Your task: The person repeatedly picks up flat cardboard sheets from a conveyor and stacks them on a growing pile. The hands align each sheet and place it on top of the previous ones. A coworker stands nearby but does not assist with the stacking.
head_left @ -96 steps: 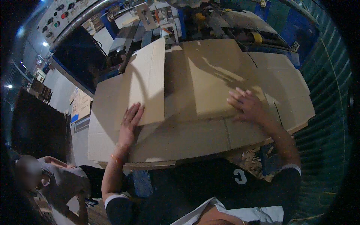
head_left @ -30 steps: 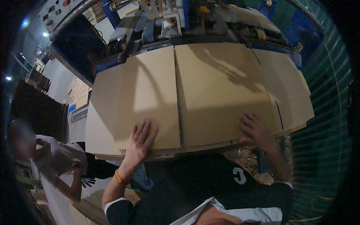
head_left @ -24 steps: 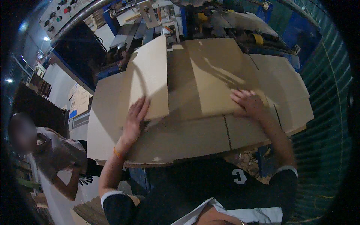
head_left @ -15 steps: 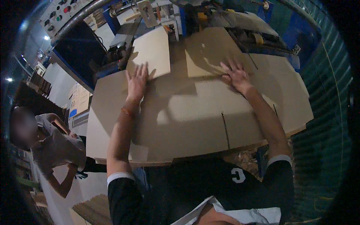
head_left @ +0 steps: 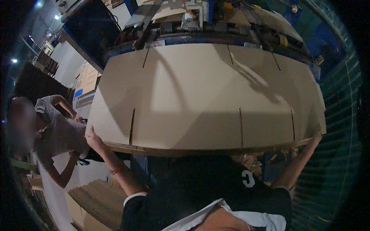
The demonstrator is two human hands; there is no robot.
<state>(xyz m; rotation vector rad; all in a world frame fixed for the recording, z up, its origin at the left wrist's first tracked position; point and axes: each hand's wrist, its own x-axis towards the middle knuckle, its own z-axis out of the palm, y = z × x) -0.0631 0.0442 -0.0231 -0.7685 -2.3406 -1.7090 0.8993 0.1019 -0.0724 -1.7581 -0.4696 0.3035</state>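
A wide brown cardboard sheet (head_left: 192,92) with dark slots cut into its near and far edges lies flat in front of me, on top of a stack. At its near left corner is my left hand (head_left: 92,137), the thumb along the edge and the other fingers out of sight. My right hand (head_left: 317,134) holds the near right corner in the same way, with its fingers mostly hidden. Both hands appear closed on the sheet's side edges. Shadows fall across the sheet's face.
Just beyond the sheet runs a machine with rollers and rails (head_left: 216,32), flanked by blue frame parts (head_left: 327,54). A person (head_left: 61,131) stands at the left. More stacked cardboard (head_left: 96,200) sits at the lower left. A green corrugated wall (head_left: 343,154) rises at the right.
Both hands have left the two smaller cardboard pieces at the far side and come back and outward to the near corners. Those pieces no longer lie on the stack; a whole slotted sheet shows.
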